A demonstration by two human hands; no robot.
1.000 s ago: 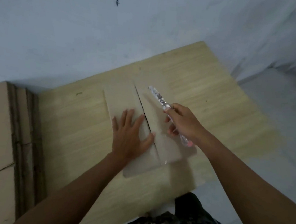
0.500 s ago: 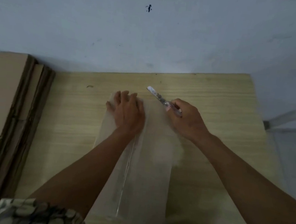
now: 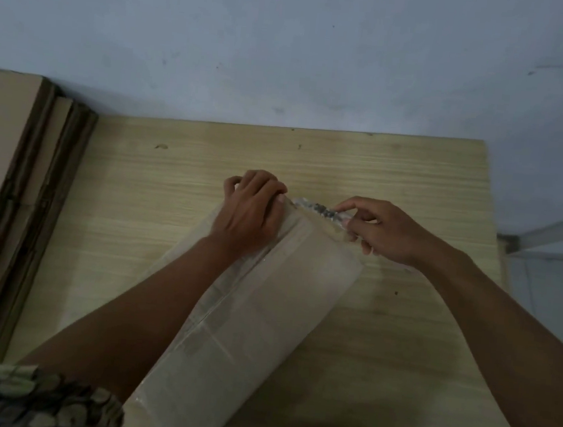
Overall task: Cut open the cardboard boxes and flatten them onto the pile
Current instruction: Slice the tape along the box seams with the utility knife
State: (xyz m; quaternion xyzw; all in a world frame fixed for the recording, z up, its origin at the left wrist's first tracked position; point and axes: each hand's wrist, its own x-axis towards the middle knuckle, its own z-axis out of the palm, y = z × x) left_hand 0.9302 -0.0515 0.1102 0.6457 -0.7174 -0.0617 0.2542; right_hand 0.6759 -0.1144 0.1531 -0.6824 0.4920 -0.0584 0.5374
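Note:
A long taped cardboard box (image 3: 262,321) lies on the wooden table (image 3: 398,345), running from my body out toward the wall. My left hand (image 3: 251,210) curls over the box's far end and grips its edge. My right hand (image 3: 381,231) pinches a clear-handled cutter (image 3: 321,211), which lies across the far end of the box, its tip next to my left fingers. A strip of clear tape runs along the box's top seam.
A pile of flattened cardboard (image 3: 6,166) lies at the table's left side. The grey wall (image 3: 288,59) rises right behind the table. The table's right edge drops to the floor (image 3: 549,273). My patterned clothing (image 3: 25,398) shows at bottom left.
My left hand went from pressing flat on the box to curling over its far end. My right hand swung the cutter sideways across that end. The box turned a little on the table.

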